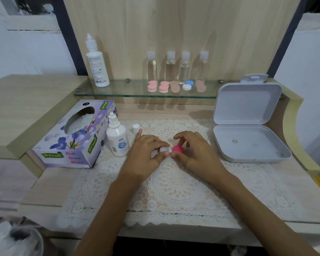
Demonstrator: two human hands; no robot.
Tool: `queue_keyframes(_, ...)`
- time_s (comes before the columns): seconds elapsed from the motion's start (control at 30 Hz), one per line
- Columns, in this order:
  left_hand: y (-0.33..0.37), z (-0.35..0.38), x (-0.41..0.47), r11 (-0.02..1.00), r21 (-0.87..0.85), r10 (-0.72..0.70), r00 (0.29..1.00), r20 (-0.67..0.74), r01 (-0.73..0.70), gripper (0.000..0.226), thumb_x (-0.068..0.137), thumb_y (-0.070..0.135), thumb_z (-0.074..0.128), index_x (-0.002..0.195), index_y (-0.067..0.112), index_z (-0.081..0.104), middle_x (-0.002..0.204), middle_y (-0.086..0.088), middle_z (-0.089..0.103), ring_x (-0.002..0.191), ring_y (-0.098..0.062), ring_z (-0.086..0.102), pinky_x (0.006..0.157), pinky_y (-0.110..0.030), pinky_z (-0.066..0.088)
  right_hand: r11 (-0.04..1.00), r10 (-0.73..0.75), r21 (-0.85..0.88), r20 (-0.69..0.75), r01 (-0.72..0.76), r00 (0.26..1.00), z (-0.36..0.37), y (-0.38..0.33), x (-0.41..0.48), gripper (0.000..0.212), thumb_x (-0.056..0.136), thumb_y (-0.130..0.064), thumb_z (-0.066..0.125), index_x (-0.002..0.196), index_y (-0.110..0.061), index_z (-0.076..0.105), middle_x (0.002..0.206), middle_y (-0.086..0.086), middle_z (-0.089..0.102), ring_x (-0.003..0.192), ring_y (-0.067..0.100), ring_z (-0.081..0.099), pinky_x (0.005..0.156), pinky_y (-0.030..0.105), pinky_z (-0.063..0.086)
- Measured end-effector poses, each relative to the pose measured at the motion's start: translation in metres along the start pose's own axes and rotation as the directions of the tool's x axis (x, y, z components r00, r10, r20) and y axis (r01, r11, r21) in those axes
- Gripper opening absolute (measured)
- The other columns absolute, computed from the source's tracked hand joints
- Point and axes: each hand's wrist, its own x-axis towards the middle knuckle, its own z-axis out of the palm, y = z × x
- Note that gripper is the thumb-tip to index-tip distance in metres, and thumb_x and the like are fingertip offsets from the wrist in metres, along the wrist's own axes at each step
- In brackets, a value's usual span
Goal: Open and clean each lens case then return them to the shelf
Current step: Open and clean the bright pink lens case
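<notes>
Case in hand: the lens case is held low over the lace mat, about the middle of the tabletop. Whether it touches the mat cannot be told.
Long axis: it runs left to right, parallel to the tabletop's front edge, with the white lid to the left and the pink lid to the right.
Left hand: it grips the white-lidded end, fingers curled round it, forefinger stretched toward the back edge.
Right hand: it pinches the pink lid between thumb and fingertips.
Nearer hand: neither, since each holds its own end and the case lies between them.
Step, as judged: opening. Both lids appear seated, and the pink one looks set to be twisted off against the left hand's hold.
Shelf: glass, raised along the back edge, straight behind the hands. It carries five more cases, four clear bottles and a tall white bottle.
Left side: a small white bottle stands uncapped just beside the left hand. Its loose cap lies just behind the forefinger, and a tissue box sits by the left edge.
Right side: an open grey box rests at the right edge, apart from the right hand.
Obstruction: nothing lies between the hands and the shelf. The uncapped bottle is the tipping risk if the left elbow swings out.
</notes>
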Motion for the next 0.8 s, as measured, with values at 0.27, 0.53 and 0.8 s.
queue_keyframes(0.27,0.0009,-0.0009,0.0,1.0,-0.007,-0.019,1.0,0.001,0.019,0.032,0.08,0.037,0.06,0.103,0.02,0.073,0.097,0.007,0.066,0.104,-0.006,0.054,0.119,-0.033,0.002,1.0,-0.015,0.008,0.051,0.015,0.999,0.0001,-0.0019,-0.0018,0.043,0.081,-0.019,0.06,0.122,-0.026,0.05,0.101,-0.011,0.059,0.097,0.01,0.048,0.083,0.03,0.042)
queue_keyframes(0.53,0.0008,-0.0011,-0.0007,1.0,-0.012,-0.014,1.0,0.004,0.014,0.034,0.081,0.043,0.058,0.103,0.023,0.073,0.098,0.009,0.067,0.105,-0.003,0.053,0.119,-0.032,0.003,0.999,0.032,0.016,-0.002,-0.032,0.999,-0.0009,0.0008,-0.0009,0.04,0.084,-0.034,0.067,0.12,-0.027,0.052,0.093,-0.01,0.056,0.093,0.005,0.048,0.077,0.026,0.043)
queue_keyframes(0.8,0.0003,-0.001,-0.0005,1.0,-0.01,-0.024,1.0,0.009,0.024,0.031,0.08,0.038,0.06,0.104,0.022,0.073,0.098,0.007,0.067,0.106,-0.005,0.054,0.119,-0.035,0.004,0.999,0.007,0.04,0.033,-0.008,0.999,-0.0011,-0.0034,-0.0019,0.047,0.077,-0.035,0.054,0.123,-0.028,0.049,0.097,-0.013,0.059,0.096,0.007,0.048,0.08,0.028,0.043)
